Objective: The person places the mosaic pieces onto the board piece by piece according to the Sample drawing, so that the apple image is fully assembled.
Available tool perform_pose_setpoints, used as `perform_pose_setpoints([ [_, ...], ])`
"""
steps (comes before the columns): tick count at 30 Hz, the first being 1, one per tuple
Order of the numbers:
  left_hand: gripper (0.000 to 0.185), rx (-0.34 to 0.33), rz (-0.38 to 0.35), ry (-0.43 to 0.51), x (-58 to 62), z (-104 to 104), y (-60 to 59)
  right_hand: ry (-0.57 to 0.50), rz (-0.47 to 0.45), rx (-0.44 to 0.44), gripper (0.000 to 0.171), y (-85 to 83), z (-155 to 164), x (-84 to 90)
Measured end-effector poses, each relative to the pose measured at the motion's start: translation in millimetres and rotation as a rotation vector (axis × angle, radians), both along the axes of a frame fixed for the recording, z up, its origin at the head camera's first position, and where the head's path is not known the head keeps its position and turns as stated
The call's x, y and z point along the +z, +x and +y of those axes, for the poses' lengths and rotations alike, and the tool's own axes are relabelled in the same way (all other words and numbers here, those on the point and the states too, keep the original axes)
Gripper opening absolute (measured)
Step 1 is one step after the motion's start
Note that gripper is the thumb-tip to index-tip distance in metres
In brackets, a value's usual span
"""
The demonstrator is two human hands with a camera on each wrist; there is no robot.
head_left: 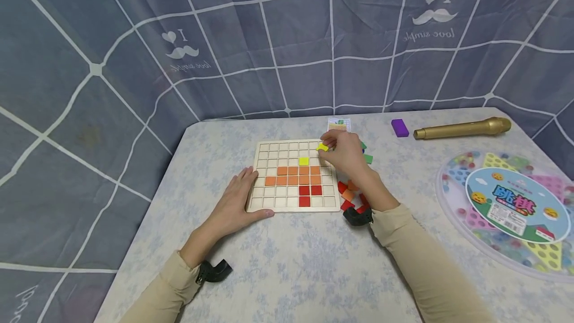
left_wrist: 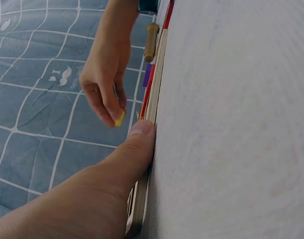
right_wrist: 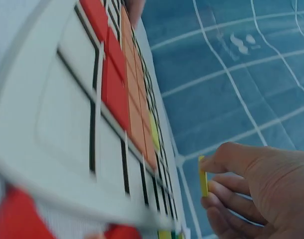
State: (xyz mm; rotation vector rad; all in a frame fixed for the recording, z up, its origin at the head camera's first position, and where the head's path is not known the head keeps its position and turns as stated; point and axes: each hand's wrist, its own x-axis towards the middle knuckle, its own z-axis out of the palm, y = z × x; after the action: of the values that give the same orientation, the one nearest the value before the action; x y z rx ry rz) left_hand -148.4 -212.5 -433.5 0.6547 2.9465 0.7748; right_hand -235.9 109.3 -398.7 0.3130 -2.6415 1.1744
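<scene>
A wooden grid board (head_left: 274, 203) lies on the table, with orange, red and yellow square tiles set in some of its cells. My left hand (head_left: 235, 201) rests at the board's left side, fingers extended along that edge and thumb against the front edge. In the left wrist view, the thumb (left_wrist: 134, 147) touches the board's rim. Over the board's far right part, my right hand (head_left: 347, 153) pinches a yellow square tile (head_left: 322, 147) between thumb and fingers. The right wrist view shows this yellow tile (right_wrist: 203, 177) held edge-on, raised off the board. Another yellow tile (head_left: 304, 161) sits in a cell.
Loose red and orange tiles (head_left: 348, 195) lie right of the board, with green tiles (head_left: 368, 159) farther back. A printed card (head_left: 339, 124) is behind it. At the right are a purple block (head_left: 400, 128), a gold microphone-shaped object (head_left: 462, 128) and a round clear game package (head_left: 453, 223).
</scene>
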Motion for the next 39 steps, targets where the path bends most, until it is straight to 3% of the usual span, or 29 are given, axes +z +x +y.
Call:
perform_pose_setpoints([
  [10, 0.111, -0.005, -0.002, 0.013, -3.6, 1, 3.0, 0.024, -0.034, 0.233, 0.033, -8.7, -37, -0.9],
  [18, 0.109, -0.010, 0.001, 0.012, -4.9, -2, 1.8, 0.079, -0.026, 0.324, 0.026, -17.1, -72, -5.0],
  [26, 0.109, -0.022, -0.003, 0.008, -0.1, -3, -3.6, 0.158, -0.032, 0.337, 0.019, -19.9, -94, -8.9],
  [39, 0.109, -0.018, 0.003, 0.014, -0.3, -4, -3.3, 0.130, -0.006, 0.299, 0.005, -14.5, -112, -16.4],
])
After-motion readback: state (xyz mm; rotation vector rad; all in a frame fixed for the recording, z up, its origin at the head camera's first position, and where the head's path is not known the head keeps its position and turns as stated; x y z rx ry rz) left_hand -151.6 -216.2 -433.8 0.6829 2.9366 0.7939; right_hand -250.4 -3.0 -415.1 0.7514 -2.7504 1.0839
